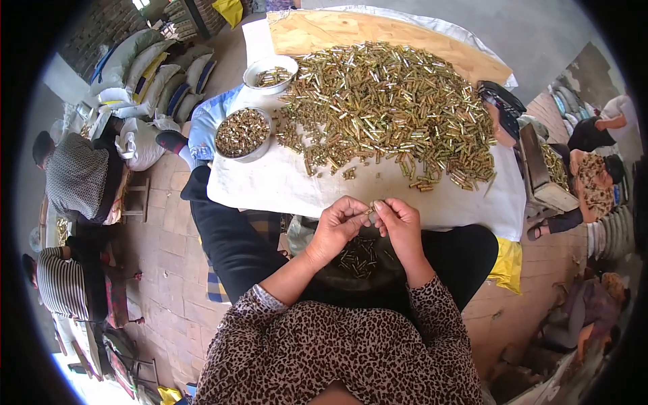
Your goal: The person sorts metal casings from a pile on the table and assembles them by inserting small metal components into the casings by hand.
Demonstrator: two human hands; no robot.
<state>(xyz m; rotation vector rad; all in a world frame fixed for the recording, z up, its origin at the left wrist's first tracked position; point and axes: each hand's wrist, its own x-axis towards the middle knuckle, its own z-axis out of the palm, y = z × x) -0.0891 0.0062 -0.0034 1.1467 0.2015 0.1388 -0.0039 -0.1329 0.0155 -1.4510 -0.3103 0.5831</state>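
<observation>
Just past the near edge of the white cloth (283, 192), my left hand (337, 226) and my right hand (399, 219) meet fingertip to fingertip. Both are closed in a pinch around a small brass-coloured metal piece (369, 210), mostly hidden by the fingers. A large heap of brass-coloured metal tubes (398, 101) spreads over the cloth in front of them. Smaller short metal pieces (297, 128) lie at the heap's left side. Under my hands, a dark container (337, 273) between my legs holds several more tubes (359, 260).
At the cloth's left stand a metal bowl full of small pieces (243, 133) and a white bowl with tubes (271, 73). A wooden board (378, 32) borders the far side. A dark shoe-like object (503, 101) lies right of the heap. People (77, 172) sit working at both sides.
</observation>
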